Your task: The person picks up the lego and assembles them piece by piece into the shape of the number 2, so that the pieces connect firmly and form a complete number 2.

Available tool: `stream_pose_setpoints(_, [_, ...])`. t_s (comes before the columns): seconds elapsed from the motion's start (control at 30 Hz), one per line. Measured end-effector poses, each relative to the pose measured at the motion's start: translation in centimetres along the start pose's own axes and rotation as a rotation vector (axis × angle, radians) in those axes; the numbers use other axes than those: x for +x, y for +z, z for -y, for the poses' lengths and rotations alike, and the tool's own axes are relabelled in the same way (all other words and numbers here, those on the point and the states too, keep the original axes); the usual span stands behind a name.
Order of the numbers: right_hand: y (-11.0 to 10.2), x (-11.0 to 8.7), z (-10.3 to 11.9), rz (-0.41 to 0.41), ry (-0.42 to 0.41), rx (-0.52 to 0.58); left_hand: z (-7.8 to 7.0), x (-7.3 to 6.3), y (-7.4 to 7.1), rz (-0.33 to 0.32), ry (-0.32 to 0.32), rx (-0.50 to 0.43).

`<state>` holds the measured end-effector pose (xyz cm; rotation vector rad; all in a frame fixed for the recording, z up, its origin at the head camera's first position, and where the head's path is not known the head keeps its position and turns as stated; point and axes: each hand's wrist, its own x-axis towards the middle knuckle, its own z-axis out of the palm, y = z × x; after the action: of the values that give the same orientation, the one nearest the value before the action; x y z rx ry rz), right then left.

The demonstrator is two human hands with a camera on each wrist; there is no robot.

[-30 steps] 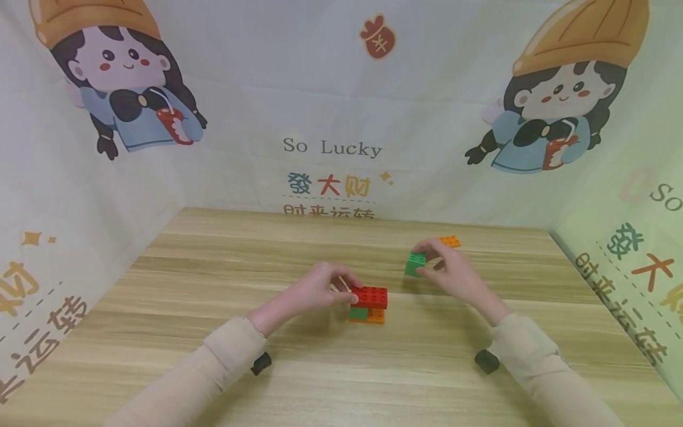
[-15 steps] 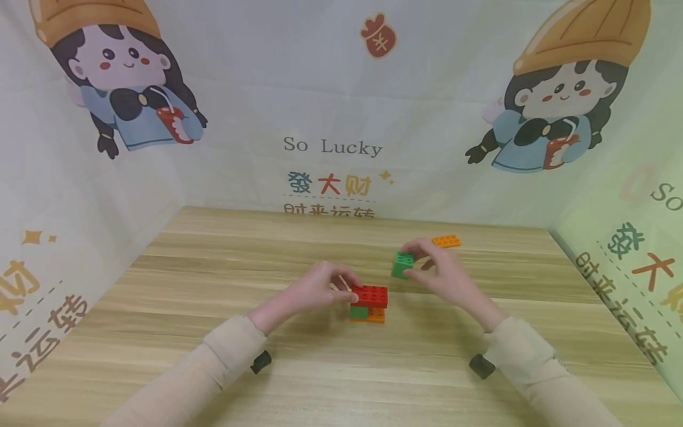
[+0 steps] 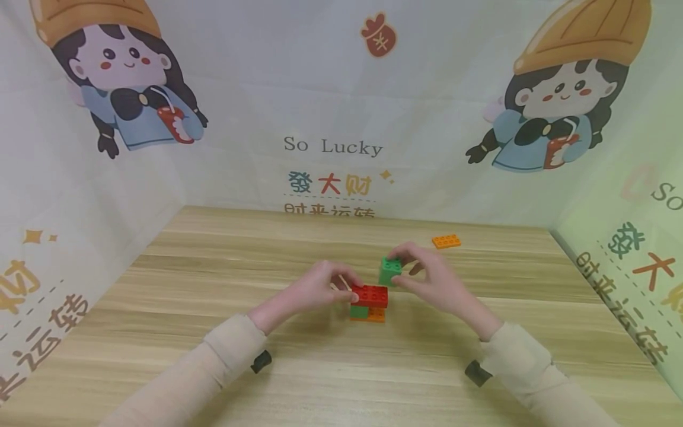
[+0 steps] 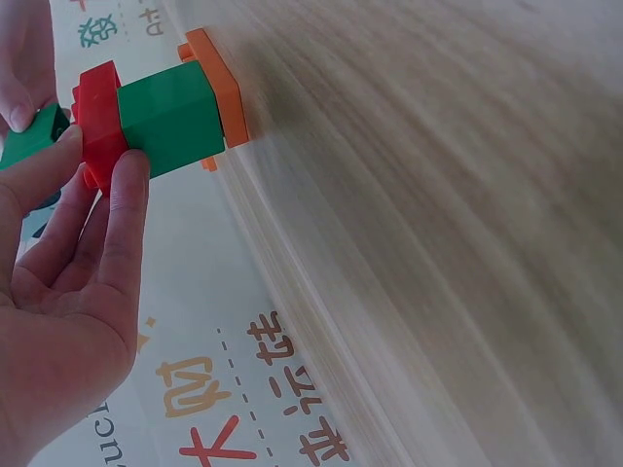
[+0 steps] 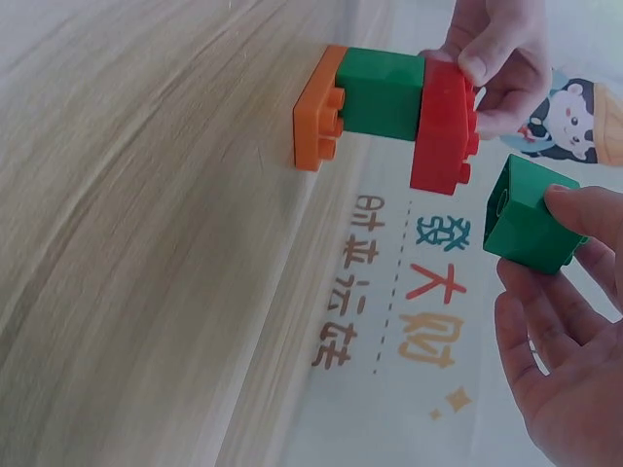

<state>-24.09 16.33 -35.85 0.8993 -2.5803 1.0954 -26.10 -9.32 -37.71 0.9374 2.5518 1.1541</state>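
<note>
On the table stands a small stack of toy building blocks: an orange plate [image 5: 310, 112] at the bottom, a green block [image 4: 172, 119] on its left half, and a red brick [image 3: 374, 295] across the top. The red brick's right end overhangs the plate's bare studs. My left hand [image 3: 326, 286] grips the left end of the red brick between thumb and fingers. My right hand [image 3: 433, 279] pinches a second green block [image 5: 532, 214], studs up, just above and behind the red brick. Its hollow underside shows in the right wrist view.
Farther back on the right, a loose orange plate [image 3: 446, 241] lies on the wooden table [image 3: 187, 261]. Printed cloth [image 3: 240, 118] hangs round the back and sides. A black wrist camera [image 3: 478, 373] sits under the right sleeve, another [image 3: 261, 361] under the left.
My right hand has carried the green block leftward, to just over the red brick's far edge. The loose orange plate has come into full view. My left hand stays in place on the stack.
</note>
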Motion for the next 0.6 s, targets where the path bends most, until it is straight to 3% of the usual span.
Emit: stream_pose_setpoints(0.6, [1.6, -0.6, 0.0, 0.032, -0.049, 0.035, -0.2, -0.2, -0.1, 0.004, 0.016, -0.021])
